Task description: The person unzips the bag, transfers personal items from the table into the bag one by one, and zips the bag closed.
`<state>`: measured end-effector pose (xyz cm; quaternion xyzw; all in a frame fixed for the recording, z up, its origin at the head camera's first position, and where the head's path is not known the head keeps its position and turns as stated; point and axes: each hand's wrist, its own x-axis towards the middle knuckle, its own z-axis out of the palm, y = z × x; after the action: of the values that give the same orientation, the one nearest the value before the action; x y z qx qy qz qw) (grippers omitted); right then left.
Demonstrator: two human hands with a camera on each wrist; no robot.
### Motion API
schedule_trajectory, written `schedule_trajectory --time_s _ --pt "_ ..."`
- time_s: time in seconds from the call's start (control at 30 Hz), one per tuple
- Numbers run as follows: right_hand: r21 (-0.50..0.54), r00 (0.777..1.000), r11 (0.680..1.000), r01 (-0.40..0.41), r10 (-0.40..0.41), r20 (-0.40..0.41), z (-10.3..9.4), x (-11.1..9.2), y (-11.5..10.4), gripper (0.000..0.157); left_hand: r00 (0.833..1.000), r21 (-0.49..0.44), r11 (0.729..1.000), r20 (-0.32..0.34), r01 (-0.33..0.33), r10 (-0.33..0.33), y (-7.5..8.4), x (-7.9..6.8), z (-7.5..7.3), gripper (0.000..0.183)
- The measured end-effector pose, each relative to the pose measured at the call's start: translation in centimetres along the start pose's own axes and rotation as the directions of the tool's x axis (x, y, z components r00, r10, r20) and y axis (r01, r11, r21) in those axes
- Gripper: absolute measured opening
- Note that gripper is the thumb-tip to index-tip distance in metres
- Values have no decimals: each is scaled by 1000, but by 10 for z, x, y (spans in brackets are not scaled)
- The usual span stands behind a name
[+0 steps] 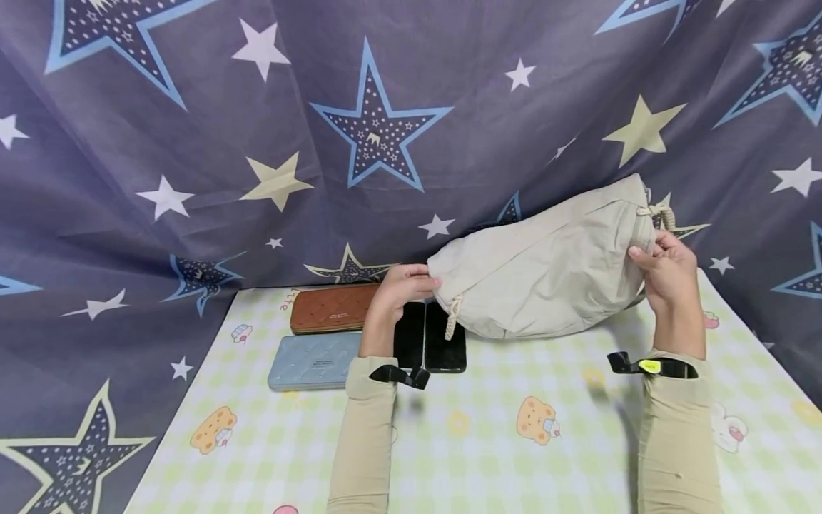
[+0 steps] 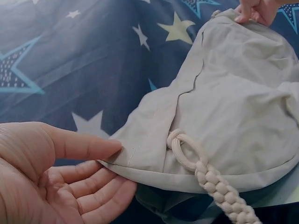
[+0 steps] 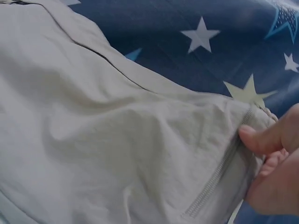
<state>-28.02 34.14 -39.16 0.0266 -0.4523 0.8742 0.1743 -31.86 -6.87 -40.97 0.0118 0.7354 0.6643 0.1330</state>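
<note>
Both hands hold a cream cloth bag point(image 1: 546, 264) tilted above the back of the table, its right end higher. My left hand point(image 1: 399, 289) pinches the bag's left corner between thumb and fingers, close to a braided cord loop point(image 2: 212, 179). At the other end my right hand point(image 1: 671, 271) grips the fabric beside a zipper point(image 3: 210, 186), thumb on the near face. Another cord point(image 1: 658, 212) shows at the bag's upper right. Under the left corner lie two black phones, the right phone point(image 1: 444, 350) partly covered by the bag and the left phone point(image 1: 409, 335) partly behind the wrist.
A brown wallet point(image 1: 330, 308) and a light blue wallet point(image 1: 315, 360) lie left of the phones, partly hidden by the left arm. The table's checked cloth point(image 1: 501, 457) has cartoon bears. A dark star-patterned curtain point(image 1: 212, 128) hangs right behind the table.
</note>
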Motion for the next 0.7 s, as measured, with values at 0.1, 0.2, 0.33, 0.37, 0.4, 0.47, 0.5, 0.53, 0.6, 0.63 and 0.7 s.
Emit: schedule_trajectory --time_s 0.1,0.2,0.33,0.37,0.4,0.47,0.5,0.53,0.6,0.63,0.7 --pt "18 996 1000 -17 15 91 -12 0 1 27 999 -22 999 -9 38 -38 -3 5 1 38" --pt "24 986 999 -46 42 163 -26 0 1 28 998 -50 997 -16 63 -63 -7 11 4 39" --pt "-18 969 994 -104 105 224 -40 1 2 32 998 -67 996 -21 64 -66 -11 17 8 38" --pt "-33 966 993 -116 121 230 -43 1 3 33 998 -64 996 -23 59 -61 -12 18 8 37" --pt "-49 962 990 -129 137 235 -44 1 3 33 998 -64 997 -25 53 -55 -13 18 8 36" --pt "-76 954 984 -161 175 243 -47 2 3 37 999 -60 997 -31 40 -41 -15 18 9 37" --pt "-94 951 979 -179 196 240 -46 2 3 40 999 -59 998 -34 29 -31 -15 18 9 37" --pt "-112 948 975 -193 215 237 -46 3 3 42 999 -57 998 -34 16 -18 -16 18 9 37" --pt "-153 939 961 -232 262 224 -44 3 1 43 1000 -55 998 -28 -12 11 -16 17 8 37" --pt "-176 936 952 -252 286 205 -42 3 -1 41 999 -46 999 -24 -29 28 -16 17 8 37" --pt "-247 935 926 -286 326 140 -38 4 -4 30 998 -31 998 -9 -58 58 -16 15 6 36"
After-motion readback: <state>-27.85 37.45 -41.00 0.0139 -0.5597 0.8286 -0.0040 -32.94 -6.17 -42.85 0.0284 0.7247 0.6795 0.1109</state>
